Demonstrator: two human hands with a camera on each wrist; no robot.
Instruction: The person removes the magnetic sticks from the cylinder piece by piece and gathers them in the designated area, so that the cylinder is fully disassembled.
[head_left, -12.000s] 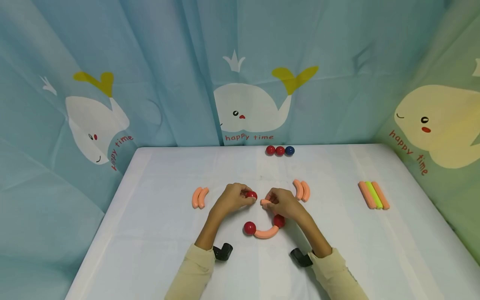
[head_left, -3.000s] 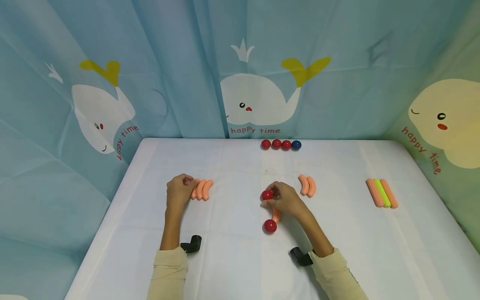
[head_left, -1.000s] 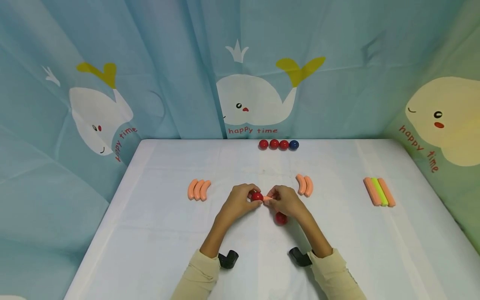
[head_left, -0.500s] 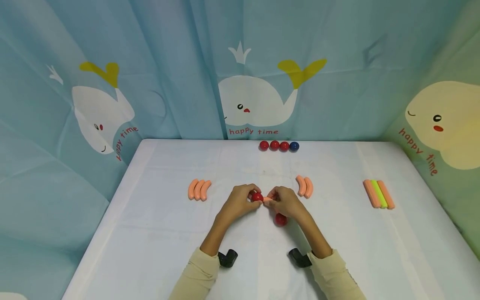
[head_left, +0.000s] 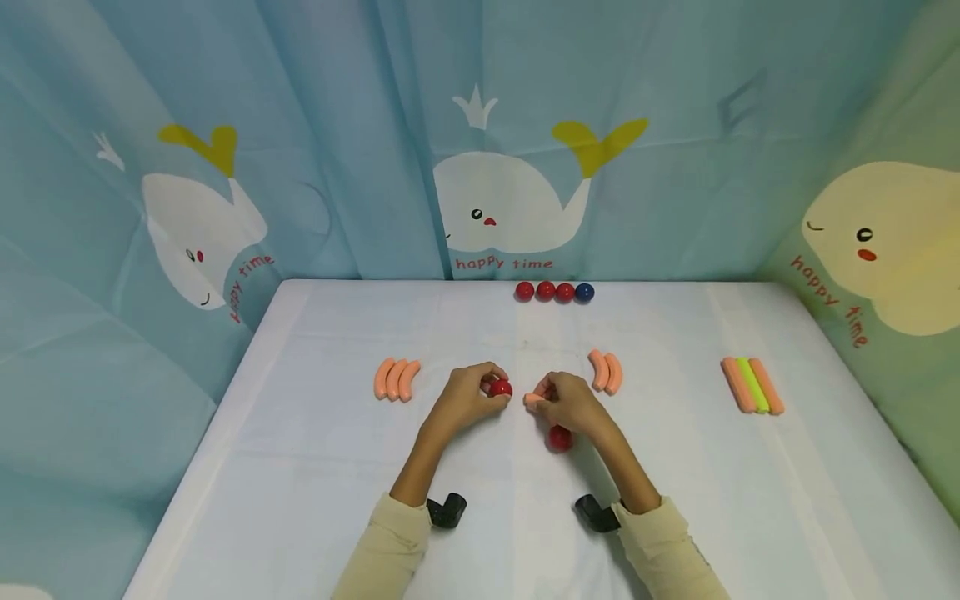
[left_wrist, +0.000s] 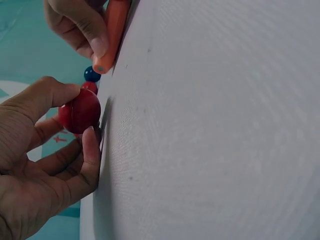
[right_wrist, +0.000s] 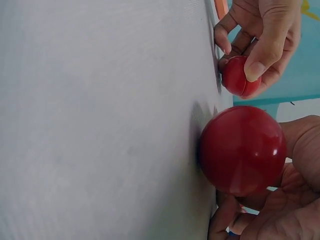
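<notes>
In the head view my left hand [head_left: 461,402] pinches a red ball [head_left: 500,389] between thumb and fingers, just above the table. My right hand [head_left: 572,404] pinches a curved orange stick [head_left: 533,399], whose near end points at that ball with a small gap between. Another red ball [head_left: 559,439] is just below the right hand; the hand hides where the stick runs toward it. In the left wrist view the held red ball [left_wrist: 80,111] shows a seam. The right wrist view has the lower red ball [right_wrist: 243,150] large in front of the right hand.
Three curved orange sticks [head_left: 393,380] lie at left and two more [head_left: 599,370] right of the right hand. Red balls [head_left: 545,291] and a blue ball [head_left: 584,292] line the back edge. Straight orange and green sticks [head_left: 752,385] lie at far right.
Over the last half second my left hand drew the red ball left, off the stick's end. Earlier it laid a third curved stick at left; the back row gained a red ball.
</notes>
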